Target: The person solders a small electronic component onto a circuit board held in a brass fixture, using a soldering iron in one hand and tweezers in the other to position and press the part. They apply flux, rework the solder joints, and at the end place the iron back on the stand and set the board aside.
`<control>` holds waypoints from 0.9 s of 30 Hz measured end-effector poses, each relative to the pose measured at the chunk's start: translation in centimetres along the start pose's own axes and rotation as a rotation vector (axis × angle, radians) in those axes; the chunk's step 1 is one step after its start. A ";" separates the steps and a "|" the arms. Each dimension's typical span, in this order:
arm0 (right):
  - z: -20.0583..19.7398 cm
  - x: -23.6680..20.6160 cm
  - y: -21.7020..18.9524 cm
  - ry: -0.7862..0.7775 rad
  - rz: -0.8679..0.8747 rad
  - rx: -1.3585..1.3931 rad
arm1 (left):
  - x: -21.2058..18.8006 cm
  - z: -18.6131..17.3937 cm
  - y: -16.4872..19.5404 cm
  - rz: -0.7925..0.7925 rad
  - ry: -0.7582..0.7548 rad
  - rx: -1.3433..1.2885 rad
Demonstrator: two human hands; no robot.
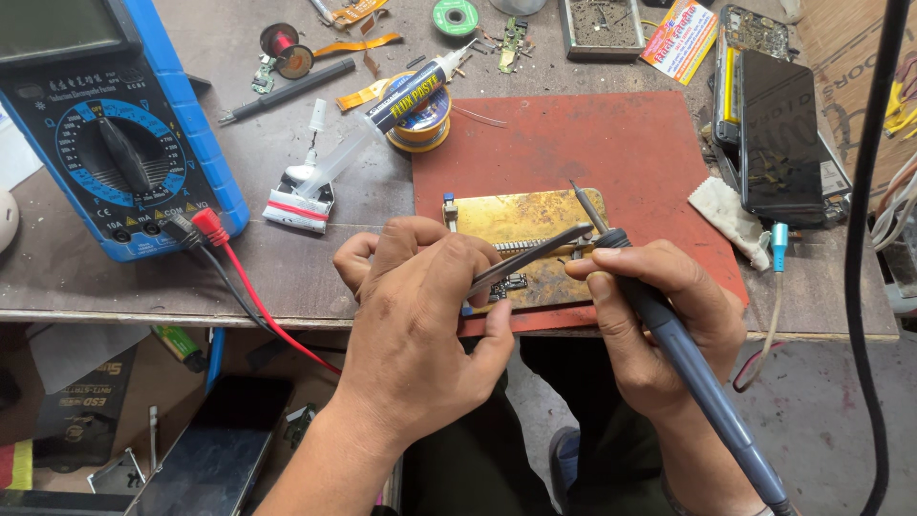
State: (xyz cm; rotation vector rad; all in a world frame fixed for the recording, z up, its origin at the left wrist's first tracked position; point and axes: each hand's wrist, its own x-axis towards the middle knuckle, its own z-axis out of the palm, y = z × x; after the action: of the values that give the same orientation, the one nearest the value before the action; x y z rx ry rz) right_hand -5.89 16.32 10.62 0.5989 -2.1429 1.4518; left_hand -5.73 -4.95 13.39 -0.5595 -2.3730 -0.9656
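Left hand (pixel 420 315) pinches thin dark metal tweezers (pixel 530 260); right hand (pixel 659 306) grips a blue-grey soldering iron (pixel 688 363) pen-style. The small dark circuit board (pixel 511 284) near the bench's front edge looks light and fragile, so I'd hold it by its edges.

Both hands are held close together, each closed in a fine grip.

The left hand (pixel 420 306) is seen from its back, the forearm rising from the lower edge, the fingers curled inward and the thumb pressed toward the fingertips in a pinch. The right hand (pixel 659 311) is turned with knuckles to the right, the fingers wrapped in a pen-like grip, the thumb laid along the front, the wrist bent downward.
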 end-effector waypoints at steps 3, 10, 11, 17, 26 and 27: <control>0.0 -0.1 0.0 0.006 -0.004 0.000 | -0.3 -0.1 0.0 0.041 0.057 -0.050; -0.2 -0.2 0.1 0.019 0.008 0.023 | -1.6 -0.7 -0.6 0.001 0.184 -0.559; -0.2 -0.2 0.1 0.008 0.004 0.021 | -1.6 -0.5 -0.7 0.006 0.181 -0.558; -0.6 0.0 -0.2 0.004 -0.006 -0.043 | -1.0 0.1 -0.7 0.053 0.129 -0.486; -0.5 0.3 -0.3 -0.021 -0.028 -0.070 | -0.8 0.4 -0.5 0.076 0.010 -0.405; -0.5 0.3 -0.4 -0.020 -0.027 -0.068 | -0.9 0.4 -0.5 0.079 0.006 -0.391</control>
State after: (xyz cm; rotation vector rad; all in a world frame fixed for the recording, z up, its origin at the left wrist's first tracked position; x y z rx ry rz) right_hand -5.85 16.65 11.22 0.6184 -2.1816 1.3583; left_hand -5.43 -5.14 12.39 -0.7847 -2.1460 -1.4019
